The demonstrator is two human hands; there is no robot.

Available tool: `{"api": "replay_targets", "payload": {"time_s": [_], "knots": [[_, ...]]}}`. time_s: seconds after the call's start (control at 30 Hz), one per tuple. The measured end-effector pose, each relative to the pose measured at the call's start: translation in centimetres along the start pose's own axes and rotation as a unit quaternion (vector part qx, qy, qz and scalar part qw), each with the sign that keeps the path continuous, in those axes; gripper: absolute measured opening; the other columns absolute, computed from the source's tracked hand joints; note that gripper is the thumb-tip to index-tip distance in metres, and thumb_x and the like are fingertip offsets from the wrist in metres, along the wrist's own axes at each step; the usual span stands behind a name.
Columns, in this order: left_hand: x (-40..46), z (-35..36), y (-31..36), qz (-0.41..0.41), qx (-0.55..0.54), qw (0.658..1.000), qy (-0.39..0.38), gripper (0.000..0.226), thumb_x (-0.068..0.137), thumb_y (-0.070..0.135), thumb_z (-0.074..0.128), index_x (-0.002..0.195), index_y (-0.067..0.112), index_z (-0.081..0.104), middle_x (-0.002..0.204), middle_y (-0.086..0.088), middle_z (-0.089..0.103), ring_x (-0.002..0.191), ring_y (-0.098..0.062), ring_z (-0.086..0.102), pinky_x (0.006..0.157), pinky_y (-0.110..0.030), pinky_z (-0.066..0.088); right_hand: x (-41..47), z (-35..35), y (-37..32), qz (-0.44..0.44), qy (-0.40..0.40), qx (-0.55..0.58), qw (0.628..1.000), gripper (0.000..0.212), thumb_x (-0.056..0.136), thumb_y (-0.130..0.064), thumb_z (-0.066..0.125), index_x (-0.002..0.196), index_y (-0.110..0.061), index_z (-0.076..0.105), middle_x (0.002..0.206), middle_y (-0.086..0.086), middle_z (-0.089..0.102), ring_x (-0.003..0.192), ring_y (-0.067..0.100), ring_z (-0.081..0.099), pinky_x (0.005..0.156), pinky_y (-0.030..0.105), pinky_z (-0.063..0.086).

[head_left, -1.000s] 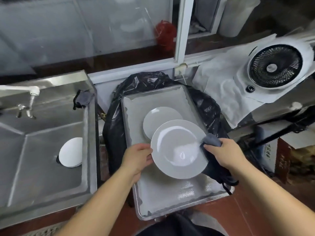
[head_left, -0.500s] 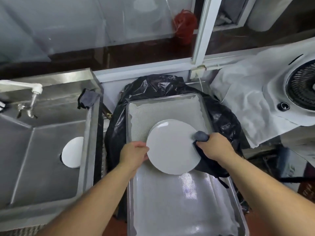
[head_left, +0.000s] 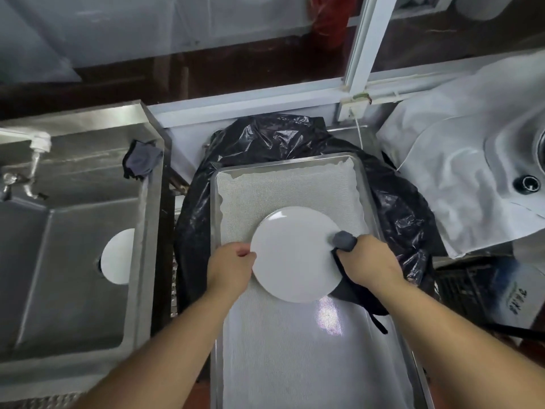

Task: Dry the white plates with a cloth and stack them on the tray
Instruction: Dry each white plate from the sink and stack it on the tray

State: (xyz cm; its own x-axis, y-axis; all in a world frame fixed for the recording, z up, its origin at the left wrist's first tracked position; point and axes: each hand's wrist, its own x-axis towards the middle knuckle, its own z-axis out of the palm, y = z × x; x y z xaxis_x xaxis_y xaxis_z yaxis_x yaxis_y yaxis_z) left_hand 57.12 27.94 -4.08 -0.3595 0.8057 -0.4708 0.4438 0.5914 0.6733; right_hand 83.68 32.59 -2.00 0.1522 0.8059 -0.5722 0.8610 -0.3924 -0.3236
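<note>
As the white plate (head_left: 295,255) comes level over the middle of the tray (head_left: 283,178), stacking looks close.
Left hand (head_left: 231,268) pinches the plate's left rim; right hand (head_left: 367,261) grips the right rim through the dark cloth (head_left: 343,240). A second earlier the plate was tilted, showing another plate behind it, now hidden. One more plate (head_left: 118,256) waits in the sink (head_left: 73,290).
</note>
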Motion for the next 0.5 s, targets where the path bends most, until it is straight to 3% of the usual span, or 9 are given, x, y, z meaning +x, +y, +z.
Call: {"api": "replay_targets", "payload": {"time_s": [0.1,0.33,0.4,0.5], "knots": [[0.2,0.1,-0.2,0.022,0.011,1.000,0.013,0.023,0.097,0.016,0.067,0.109,0.028,0.082,0.071,0.036,0.063,0.083,0.004,0.065,0.067,-0.018,0.047,0.1,0.4,0.0,-0.014,0.009,-0.017,1.000,0.024,0.099,-0.042,0.057,0.092,-0.019,0.055,0.084,0.004,0.060,0.080,0.033,0.059,0.068,0.035,0.046],[0.6,0.9,-1.3,0.030,-0.008,0.999,0.030,0.024,0.098,0.016,0.067,0.112,0.030,0.080,0.072,0.051,0.060,0.082,0.004,0.064,0.066,-0.018,0.044,0.2,1.3,0.1,-0.062,0.058,-0.054,0.995,0.017,0.099,-0.043,0.054,0.084,-0.039,0.047,0.067,-0.010,0.045,0.069,0.031,0.055,0.060,0.035,0.046],[0.3,1.1,-1.4,0.030,-0.011,0.999,0.036,0.023,0.098,0.019,0.067,0.109,0.035,0.079,0.075,0.049,0.062,0.080,0.005,0.064,0.064,-0.017,0.044,0.1,1.6,0.2,-0.070,0.069,-0.057,0.993,0.022,0.100,-0.044,0.054,0.079,-0.041,0.046,0.065,-0.011,0.044,0.061,0.027,0.051,0.053,0.031,0.040],[-0.7,1.7,-1.5,0.029,-0.009,0.999,0.038,0.026,0.095,0.021,0.069,0.110,0.042,0.074,0.088,0.030,0.072,0.080,0.006,0.065,0.059,-0.015,0.044,0.0,1.8,0.5,-0.065,0.074,-0.044,0.994,0.029,0.100,-0.046,0.055,0.076,-0.043,0.039,0.066,-0.011,0.044,0.056,0.020,0.045,0.048,0.027,0.030]]}}
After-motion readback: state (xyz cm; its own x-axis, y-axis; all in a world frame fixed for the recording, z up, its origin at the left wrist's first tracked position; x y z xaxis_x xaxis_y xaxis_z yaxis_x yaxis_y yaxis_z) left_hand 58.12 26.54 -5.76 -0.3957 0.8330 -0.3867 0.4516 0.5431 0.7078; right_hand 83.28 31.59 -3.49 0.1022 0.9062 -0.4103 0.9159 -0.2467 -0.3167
